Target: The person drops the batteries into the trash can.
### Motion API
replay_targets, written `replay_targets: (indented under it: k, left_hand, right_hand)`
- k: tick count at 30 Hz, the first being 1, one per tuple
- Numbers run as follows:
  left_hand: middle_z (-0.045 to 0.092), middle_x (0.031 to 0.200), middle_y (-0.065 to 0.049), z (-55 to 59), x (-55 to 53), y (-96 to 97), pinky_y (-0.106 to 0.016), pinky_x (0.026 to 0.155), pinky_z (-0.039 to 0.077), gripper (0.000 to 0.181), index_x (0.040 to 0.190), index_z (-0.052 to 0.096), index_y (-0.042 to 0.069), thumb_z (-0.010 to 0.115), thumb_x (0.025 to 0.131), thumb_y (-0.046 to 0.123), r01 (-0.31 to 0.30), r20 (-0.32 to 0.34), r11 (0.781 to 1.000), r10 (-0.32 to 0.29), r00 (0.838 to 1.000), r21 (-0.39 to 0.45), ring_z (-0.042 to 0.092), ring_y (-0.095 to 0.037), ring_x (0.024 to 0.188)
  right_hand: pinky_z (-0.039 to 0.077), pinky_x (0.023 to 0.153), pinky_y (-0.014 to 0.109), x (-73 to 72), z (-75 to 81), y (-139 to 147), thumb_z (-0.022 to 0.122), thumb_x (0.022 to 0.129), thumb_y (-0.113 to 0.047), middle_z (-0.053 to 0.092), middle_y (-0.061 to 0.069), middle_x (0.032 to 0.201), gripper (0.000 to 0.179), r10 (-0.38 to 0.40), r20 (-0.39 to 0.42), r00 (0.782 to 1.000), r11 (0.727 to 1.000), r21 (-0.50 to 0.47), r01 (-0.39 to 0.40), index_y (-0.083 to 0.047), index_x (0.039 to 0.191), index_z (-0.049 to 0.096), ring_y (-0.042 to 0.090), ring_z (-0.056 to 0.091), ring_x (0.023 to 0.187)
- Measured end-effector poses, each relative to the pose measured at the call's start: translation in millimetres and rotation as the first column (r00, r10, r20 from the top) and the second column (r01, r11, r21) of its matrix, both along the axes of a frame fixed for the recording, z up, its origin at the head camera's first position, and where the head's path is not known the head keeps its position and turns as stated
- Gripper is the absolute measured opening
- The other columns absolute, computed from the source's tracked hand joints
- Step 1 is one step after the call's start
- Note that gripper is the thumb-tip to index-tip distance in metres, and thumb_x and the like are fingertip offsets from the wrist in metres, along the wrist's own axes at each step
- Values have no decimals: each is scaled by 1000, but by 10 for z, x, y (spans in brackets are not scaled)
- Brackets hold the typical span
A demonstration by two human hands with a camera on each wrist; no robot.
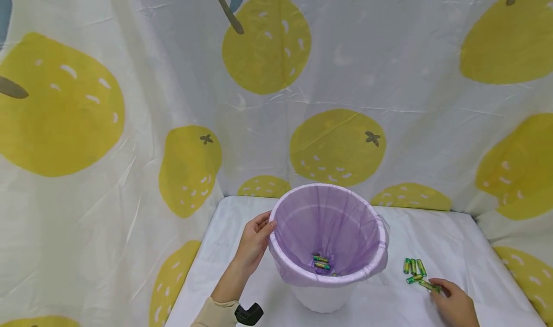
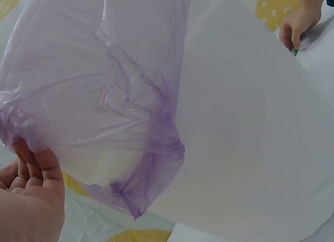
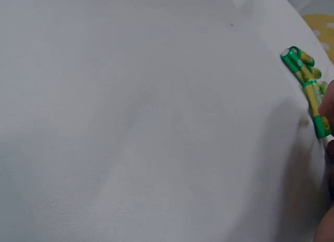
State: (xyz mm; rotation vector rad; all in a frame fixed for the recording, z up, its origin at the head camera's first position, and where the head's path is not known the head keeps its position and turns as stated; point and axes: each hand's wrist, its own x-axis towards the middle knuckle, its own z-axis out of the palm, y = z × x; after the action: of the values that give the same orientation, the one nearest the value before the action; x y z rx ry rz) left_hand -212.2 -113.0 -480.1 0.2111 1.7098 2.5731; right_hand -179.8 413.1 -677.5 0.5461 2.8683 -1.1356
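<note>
A white bin (image 1: 323, 299) stands on the table, lined with a thin purple plastic bag (image 1: 298, 221) folded over its rim. My left hand (image 1: 252, 245) grips the rim at its left side, fingertips tucked under the bag's edge in the left wrist view. Several green and yellow batteries (image 1: 321, 265) lie inside at the bottom. To the right of the bin, my right hand (image 1: 455, 302) pinches one end of a battery (image 1: 427, 285) between thumb and fingers. More batteries (image 1: 413, 267) lie just beyond it, three side by side and one slanted.
A white cloth (image 1: 371, 312) covers the table. Behind and at both sides hang pale curtains (image 1: 259, 139) printed with yellow fruit, close to the table's edges. The bag's knotted corner (image 2: 133, 195) droops outside the bin.
</note>
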Motion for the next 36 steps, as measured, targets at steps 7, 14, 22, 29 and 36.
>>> replay_targets:
  k: [7, 14, 22, 29, 36]
  left_hand:
    - [62, 114, -17, 13, -18, 29, -28, 89, 56, 45, 138, 48, -17, 63, 99, -1, 22, -1, 1000, -22, 1000, -8, 62, -24, 104]
    - [62, 117, -20, 36, -15, 1, -30, 90, 56, 46, 139, 47, -17, 63, 99, -1, 24, 7, 999, -24, 1000, -23, 62, -27, 107]
    - [62, 119, -20, 50, -1, -7, -31, 91, 56, 46, 140, 47, -18, 62, 99, -3, 13, 23, 1000, -13, 1000, -6, 62, -26, 107]
    - [62, 120, -20, 54, 5, -15, -32, 93, 55, 47, 139, 47, -18, 63, 98, -2, 12, 18, 1000, -13, 1000, 9, 62, -27, 110]
    - [62, 118, -19, 37, 9, -6, -31, 92, 55, 47, 140, 46, -18, 63, 99, -2, 15, 18, 1000, -16, 1000, 16, 62, -27, 109]
  right_hand:
    - [44, 90, 67, -1, -124, 53, 78, 88, -21, 60, 35, 120, 46, 67, -54, 996, 995, 73, -63, 10, 121, 67, 56, 52, 113]
    - [45, 89, 65, -16, -128, 10, 79, 91, -25, 64, 32, 116, 47, 68, -37, 997, 995, 73, -66, 10, 120, 67, 54, 55, 110]
    - [48, 83, 59, -11, -112, -19, 78, 92, -25, 67, 26, 107, 43, 72, -55, 996, 994, 81, -67, 9, 119, 68, 47, 60, 101]
    - [45, 65, 38, 0, -26, -19, 79, 90, -21, 63, 9, 89, 39, 55, -76, 996, 997, 66, -50, 9, 114, 70, 23, 55, 78]
    - [40, 61, 35, -9, 68, 10, 77, 92, -26, 59, 6, 82, 42, -28, -56, 998, 999, 31, 30, 9, 115, 70, 22, 51, 74]
